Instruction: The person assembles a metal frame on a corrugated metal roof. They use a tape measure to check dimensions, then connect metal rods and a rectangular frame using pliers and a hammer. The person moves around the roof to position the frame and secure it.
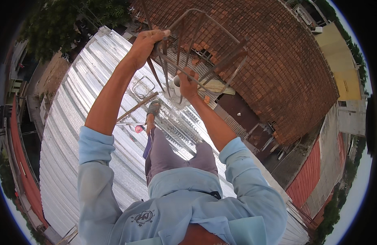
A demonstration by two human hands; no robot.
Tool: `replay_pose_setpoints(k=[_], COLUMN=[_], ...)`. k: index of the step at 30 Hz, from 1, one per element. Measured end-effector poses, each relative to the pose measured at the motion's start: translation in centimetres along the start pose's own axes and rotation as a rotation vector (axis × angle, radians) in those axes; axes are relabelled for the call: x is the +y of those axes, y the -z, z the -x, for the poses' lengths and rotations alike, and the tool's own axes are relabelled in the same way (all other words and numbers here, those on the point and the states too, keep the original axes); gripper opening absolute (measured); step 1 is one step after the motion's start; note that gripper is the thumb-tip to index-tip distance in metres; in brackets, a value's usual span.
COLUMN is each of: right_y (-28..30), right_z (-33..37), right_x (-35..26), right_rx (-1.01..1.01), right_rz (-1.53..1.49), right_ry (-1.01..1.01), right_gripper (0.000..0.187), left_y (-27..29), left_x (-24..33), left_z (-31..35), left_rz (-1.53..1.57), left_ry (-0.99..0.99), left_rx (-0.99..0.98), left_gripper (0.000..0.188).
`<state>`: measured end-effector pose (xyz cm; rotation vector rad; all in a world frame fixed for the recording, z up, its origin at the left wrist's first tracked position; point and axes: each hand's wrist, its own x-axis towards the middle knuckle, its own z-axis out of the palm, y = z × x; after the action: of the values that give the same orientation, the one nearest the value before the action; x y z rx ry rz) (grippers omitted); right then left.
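My left hand (148, 45) is closed round the upper part of a rusty metal frame (189, 37), made of thin bars and legs. Lower and to the right, my right hand (187, 84) is wrapped against a white tube-like piece (176, 81) with a round open end, among the frame's bars. Whether it is a pipe or a cup I cannot tell. Some of the frame's legs come down by the shiny corrugated metal roof (76, 126) under me. One foot in a dark sandal (154, 107) shows on the roof below my hands.
Beside my foot lie a long thin bar (137, 108), a bent wire loop (143, 86) and a small red round thing (138, 129). A lower brown tiled roof (270, 61) borders the metal roof on the right, past its edge. Trees (54, 28) stand at the far left.
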<state>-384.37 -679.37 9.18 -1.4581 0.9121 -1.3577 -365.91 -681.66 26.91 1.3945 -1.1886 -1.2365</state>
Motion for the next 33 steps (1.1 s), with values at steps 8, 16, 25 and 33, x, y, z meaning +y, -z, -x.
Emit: replay_pose_setpoints(k=[8, 16, 25, 33], right_y=[7.1, 20.5, 16.7, 13.0], right_z=[4.3, -1.3, -7.9, -9.4], right_x=[-6.5, -4.5, 2.0, 1.2], right_rx=[-0.185, 0.177, -0.113, -0.182], right_rz=[0.423, -0.037, -0.230, -0.384], right_ry=[-0.106, -0.425, -0.042, -0.133], right_gripper=[0.025, 0.043, 0.043, 0.044], left_y=[-0.7, -0.1, 3.3, 6.2], left_x=[0.2, 0.0, 2.2, 0.4], left_z=[-0.2, -0.7, -2.9, -3.8], left_rz=[-0.010, -0.038, -0.126, -0.023], left_ry=[-0.001, -0.008, 0.016, -0.059], left_rx=[-0.077, -0.122, -0.519, -0.540], left_gripper=[0.035, 0.039, 0.046, 0.043])
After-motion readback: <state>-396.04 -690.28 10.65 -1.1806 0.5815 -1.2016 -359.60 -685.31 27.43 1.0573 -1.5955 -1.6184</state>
